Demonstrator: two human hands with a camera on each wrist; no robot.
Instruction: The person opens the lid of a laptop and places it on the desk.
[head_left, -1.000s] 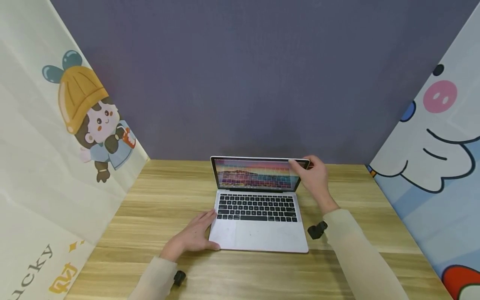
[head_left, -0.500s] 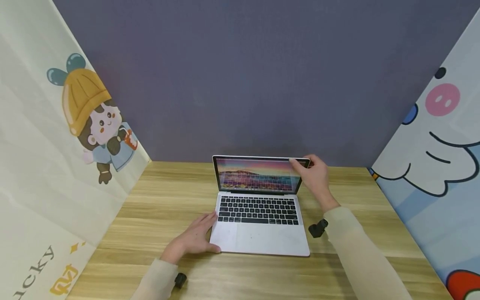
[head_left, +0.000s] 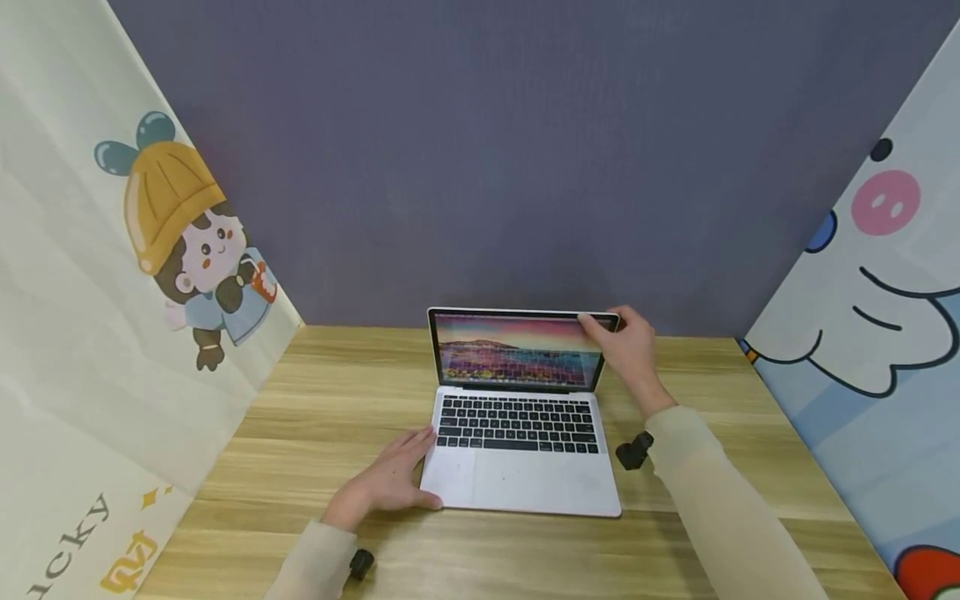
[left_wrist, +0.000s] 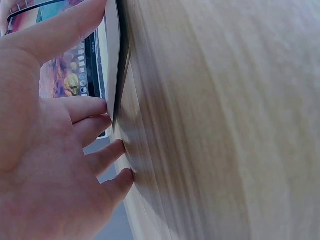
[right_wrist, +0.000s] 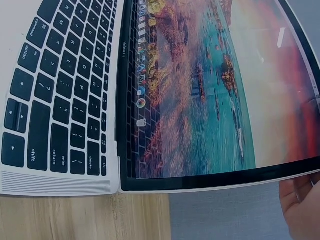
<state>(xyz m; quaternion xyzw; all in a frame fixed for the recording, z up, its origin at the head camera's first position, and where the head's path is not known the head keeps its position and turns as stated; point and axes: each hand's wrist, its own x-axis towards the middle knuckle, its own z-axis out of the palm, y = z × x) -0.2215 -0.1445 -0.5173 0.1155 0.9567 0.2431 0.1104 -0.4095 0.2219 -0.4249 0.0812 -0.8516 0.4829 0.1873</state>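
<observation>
An open silver laptop [head_left: 525, 487] stands on the wooden table, its screen [head_left: 517, 354] lit with a colourful seaside picture. My right hand [head_left: 633, 350] pinches the screen's upper right corner, thumb on the front and fingers behind the edge. In the right wrist view only part of that hand [right_wrist: 302, 207] shows, past the screen's rim. At the base's left side my left hand [head_left: 390, 477] rests with fingers spread, thumb at the front corner. The left wrist view shows this hand's fingers [left_wrist: 95, 107] against the base's edge and the tabletop.
The wooden table [head_left: 315, 400] surrounds the laptop. Behind it stands a dark grey-blue partition [head_left: 487, 167]. Printed cartoon panels rise at the left [head_left: 75, 333] and the right [head_left: 900, 317]. Black wrist cameras sit at the left wrist [head_left: 361, 564] and the right wrist [head_left: 633, 450].
The laptop's screen has tilted a little further back, with my right hand holding its corner. My left hand has stayed at the base. The head view has shifted slightly.
</observation>
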